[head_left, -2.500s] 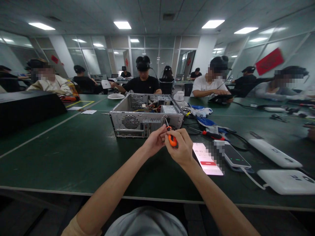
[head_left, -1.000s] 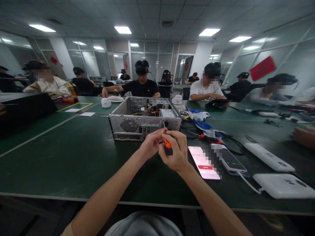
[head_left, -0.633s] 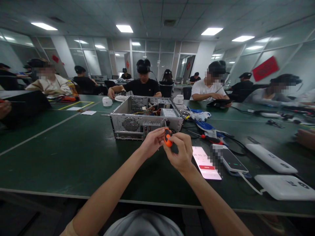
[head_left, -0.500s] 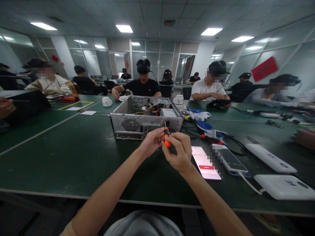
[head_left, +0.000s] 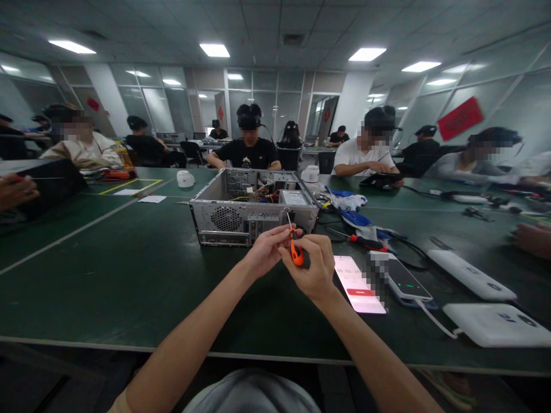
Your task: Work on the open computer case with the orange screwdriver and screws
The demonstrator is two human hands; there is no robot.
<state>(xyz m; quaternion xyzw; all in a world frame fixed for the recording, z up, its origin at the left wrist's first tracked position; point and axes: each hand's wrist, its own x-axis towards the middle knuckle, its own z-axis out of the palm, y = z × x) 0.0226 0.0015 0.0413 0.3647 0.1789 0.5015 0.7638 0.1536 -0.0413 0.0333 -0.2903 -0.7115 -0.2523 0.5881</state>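
Observation:
A screwdriver (head_left: 297, 252) with an orange and black handle points away from me, its thin shaft reaching the near panel of an open computer case (head_left: 227, 219). My right hand (head_left: 313, 267) is closed round the handle, thumb and fingertips pinching it. Beside it my left hand (head_left: 269, 252) is closed as well, its fingertips at the front of the handle near the shaft. Whatever the tip touches is too small to make out. Inside the case lie coloured cables (head_left: 264, 195) and a silver box-shaped unit (head_left: 293, 198).
Right of my hands lie a lit phone (head_left: 359, 287), a second phone (head_left: 407, 281) on a cable, and white power banks (head_left: 495, 326). Behind them are another screwdriver (head_left: 365, 242) and blue-white gloves (head_left: 359, 221). A white cup-like object (head_left: 185, 179) stands left. Several people sit around.
The screwdriver's handle has tipped slightly down and right, and more of it shows. My right fingers have shifted their hold, and my left fingertips have moved a little right.

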